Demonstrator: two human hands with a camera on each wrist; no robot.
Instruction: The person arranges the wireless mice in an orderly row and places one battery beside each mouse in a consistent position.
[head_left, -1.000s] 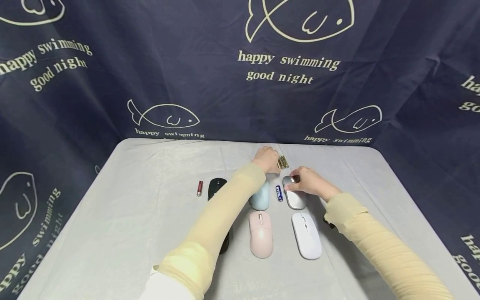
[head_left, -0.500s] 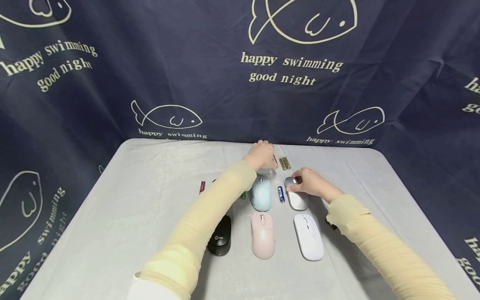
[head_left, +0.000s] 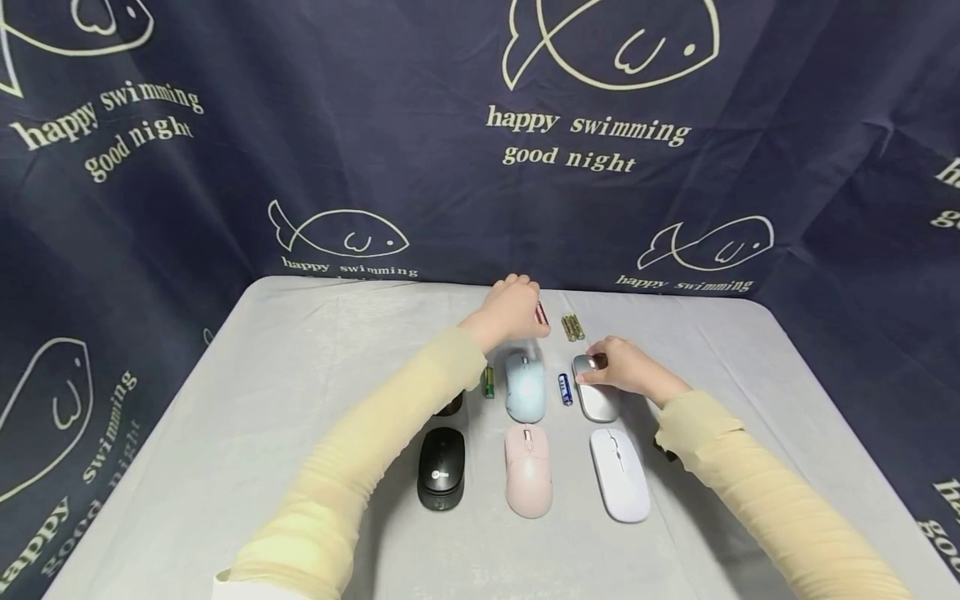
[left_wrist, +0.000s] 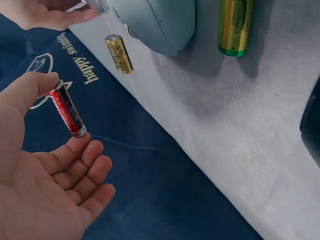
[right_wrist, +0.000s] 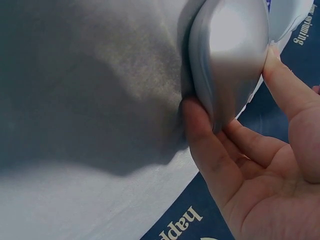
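Observation:
My left hand is above the far part of the table. It pinches a red and black battery endwise between thumb and a fingertip, the other fingers loosely bent. My right hand grips the silver-grey mouse by its sides, thumb on one side and fingers on the other; the mouse rests on the table. Gold batteries lie side by side between the two hands, toward the back. A blue battery lies left of the silver-grey mouse, and a light blue mouse is beyond it.
A green and gold battery lies left of the light blue mouse. Nearer are a black mouse, a pink mouse and a white mouse. My left arm partly covers another dark mouse. A dark object shows beside my right sleeve.
My left hand has moved left and slightly back, away from the gold batteries; the red battery in it now shows. My right hand has kept its grip on the silver-grey mouse.

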